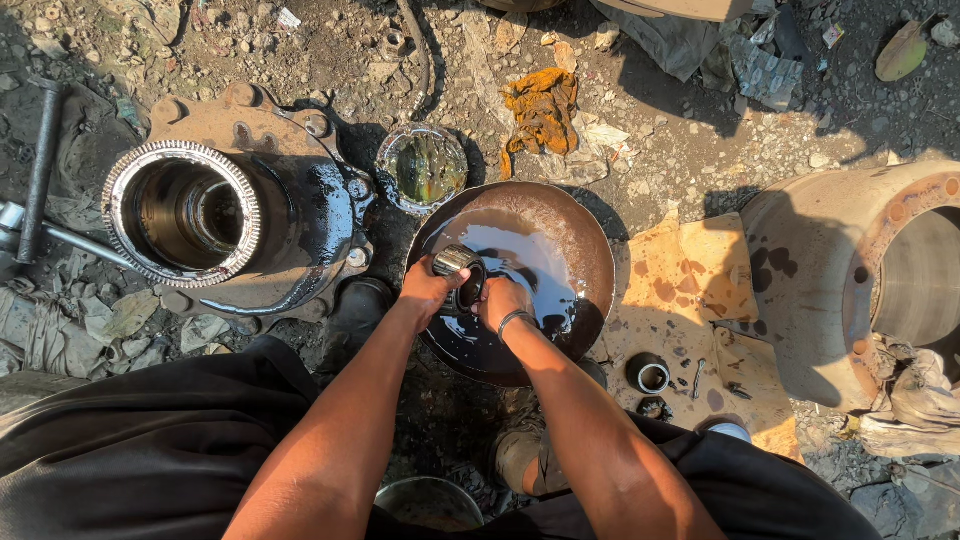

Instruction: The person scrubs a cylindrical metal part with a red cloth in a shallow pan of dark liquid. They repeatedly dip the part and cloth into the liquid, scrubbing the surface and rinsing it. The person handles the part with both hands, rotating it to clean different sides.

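Both hands are over the wide, rusty metal pan, which sits on the gravel ground with a pool of dark oily liquid in its bottom. The left hand has its grip wrapped around a shiny cylindrical bearing, fingers curled over the metal rim at the near-left edge of the pan. The right hand is pressed against the bearing's other side, fingers tucked in against its dark inner face, a thin band on that wrist. So the bearing sits squarely between the two grips, held just above the black liquid, tilted toward the left hand. To the left lies a large greasy wheel hub with a toothed ring around its open bore, and a small round tin of greenish fluid sits just behind the pan. An orange rag lies farther back. On the right, a stained sheet of cardboard carries a small dark ring, with a big rusted brake drum beside it.
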